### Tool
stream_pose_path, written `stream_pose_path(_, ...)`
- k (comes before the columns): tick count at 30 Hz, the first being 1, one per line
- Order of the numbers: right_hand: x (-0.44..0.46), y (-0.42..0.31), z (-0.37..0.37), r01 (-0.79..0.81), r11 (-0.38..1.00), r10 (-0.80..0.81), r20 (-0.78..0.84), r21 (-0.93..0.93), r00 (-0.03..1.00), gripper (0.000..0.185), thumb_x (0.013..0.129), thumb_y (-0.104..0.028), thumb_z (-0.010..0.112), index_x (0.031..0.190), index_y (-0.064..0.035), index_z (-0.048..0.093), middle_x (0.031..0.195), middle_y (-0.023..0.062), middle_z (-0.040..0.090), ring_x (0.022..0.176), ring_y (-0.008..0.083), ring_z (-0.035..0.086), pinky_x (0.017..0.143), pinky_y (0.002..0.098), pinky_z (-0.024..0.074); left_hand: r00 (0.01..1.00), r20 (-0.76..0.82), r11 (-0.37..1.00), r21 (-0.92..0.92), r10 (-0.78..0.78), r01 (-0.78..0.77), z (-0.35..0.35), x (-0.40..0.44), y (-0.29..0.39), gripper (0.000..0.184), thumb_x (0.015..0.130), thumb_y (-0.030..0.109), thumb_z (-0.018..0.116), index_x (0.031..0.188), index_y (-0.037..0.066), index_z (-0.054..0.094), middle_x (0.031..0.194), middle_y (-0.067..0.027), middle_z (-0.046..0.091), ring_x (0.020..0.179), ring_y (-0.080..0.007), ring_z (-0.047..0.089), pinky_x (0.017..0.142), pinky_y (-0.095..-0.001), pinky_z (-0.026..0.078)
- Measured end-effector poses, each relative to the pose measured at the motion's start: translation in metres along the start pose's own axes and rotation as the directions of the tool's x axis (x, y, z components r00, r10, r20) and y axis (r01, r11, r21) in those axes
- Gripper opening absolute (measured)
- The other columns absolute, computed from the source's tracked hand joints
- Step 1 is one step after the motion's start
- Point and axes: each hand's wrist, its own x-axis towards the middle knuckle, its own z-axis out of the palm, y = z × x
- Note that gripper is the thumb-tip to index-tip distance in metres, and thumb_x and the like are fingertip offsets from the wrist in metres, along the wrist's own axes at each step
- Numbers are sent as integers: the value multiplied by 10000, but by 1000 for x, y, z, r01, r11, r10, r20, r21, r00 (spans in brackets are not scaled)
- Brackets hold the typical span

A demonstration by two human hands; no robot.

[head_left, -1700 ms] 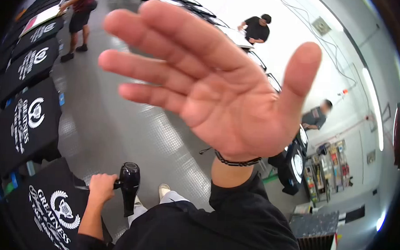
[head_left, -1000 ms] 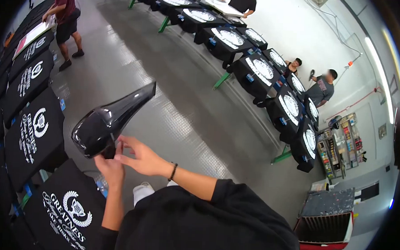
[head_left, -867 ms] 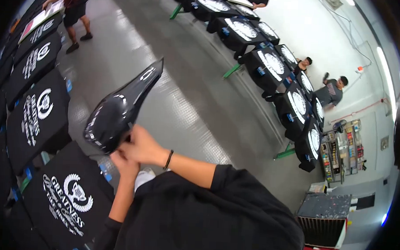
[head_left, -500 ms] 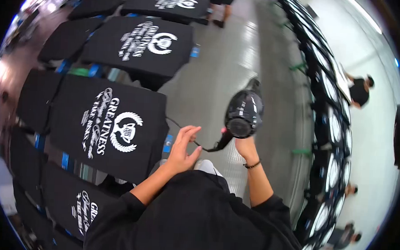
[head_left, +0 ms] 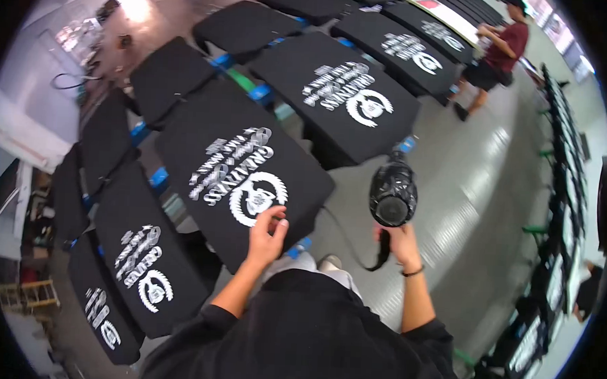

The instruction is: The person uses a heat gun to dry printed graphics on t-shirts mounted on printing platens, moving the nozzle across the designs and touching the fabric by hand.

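Observation:
My right hand (head_left: 402, 244) grips a black hair dryer (head_left: 394, 187) by its handle, with the round rear end facing me. Its cord (head_left: 345, 235) hangs from the handle and runs left toward the shirt boards. My left hand (head_left: 268, 235) is empty, fingers loosely bent and apart, over the lower edge of a black T-shirt (head_left: 292, 148) with a white wreath print and the word GREATNESS. Whether the fingertips touch the cloth I cannot tell. The shirt lies flat on a board.
Several more printed black shirts lie on boards around it, including one shirt (head_left: 342, 89) beyond. A person (head_left: 505, 49) in a dark red top stands at the far right holding a flat white-edged frame (head_left: 443, 16). A long rack (head_left: 549, 220) lines the right side of the aisle floor (head_left: 466, 190).
My view has turned left, so the boards shift right and the person in dark red appears. My left hand is now over the shirt's edge. The hair dryer stays in my right hand.

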Motion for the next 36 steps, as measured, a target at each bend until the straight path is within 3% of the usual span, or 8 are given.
stream_pose_path(2,10,-46,-4,155,919,-113,136,-363,984,143,872,-30,559,991,46,577,789,63,647,679,130,568,593,300,447,996,-88,996,83,-24,31,-4,-10,7,286,921,85,644,1205,54,640,991,-57,655,761,-113,602,683,-259,500)
stream_pose_path(9,25,-119,11,384,859,-251,374,-339,893,449,840,38,602,1287,16,568,1254,114,654,1166,206,585,1038,327,427,966,-258,999,52,4,10,-38,-17,-13,275,890,49,669,1162,21,644,954,-38,624,686,-64,553,608,-236,469)
stream_pose_path(12,34,-113,1,748,461,-405,637,-477,656,609,796,-36,703,1377,-2,521,1392,149,568,1313,252,505,1100,358,389,933,-358,997,69,43,-19,-66,3,-20,239,894,61,662,1125,2,643,968,-65,632,795,-122,606,719,-261,503)
stream_pose_path(14,10,-157,41,497,785,-249,546,-370,800,650,737,-87,755,1346,-6,542,1283,188,632,1195,349,598,1030,389,456,908,-418,991,123,8,47,-92,15,-39,205,920,72,651,1113,2,640,998,-84,647,868,-152,618,791,-297,513)
stream_pose_path(15,17,-154,51,714,475,-379,613,-514,694,634,694,-73,756,1293,5,563,1162,207,669,1094,393,636,944,398,498,890,-456,987,155,27,50,-105,22,-38,197,925,77,647,1111,11,642,1003,-91,652,877,-169,620,806,-311,513)
stream_pose_path(26,-10,-130,151,445,728,-305,335,-522,891,522,723,-420,871,1022,-26,705,837,165,711,744,287,690,714,387,535,745,-631,822,530,217,210,-194,55,-124,342,920,134,637,1169,-95,587,1181,-255,608,1087,-380,587,1006,-441,431)
stream_pose_path(28,-11,-156,154,132,746,112,318,-653,941,599,785,-532,792,728,46,649,583,201,576,528,287,557,563,448,462,757,-626,764,577,187,288,-204,57,-147,378,959,184,648,1177,-117,575,1158,-290,602,1093,-389,589,990,-448,459)
stream_pose_path(36,-14,-154,181,225,715,-57,266,-662,962,705,750,-647,737,1014,2,661,830,180,710,821,379,691,723,452,549,677,-674,827,174,-296,535,-248,81,-208,479,979,288,604,1287,-78,574,1225,-267,642,1022,-341,652,929,-388,528)
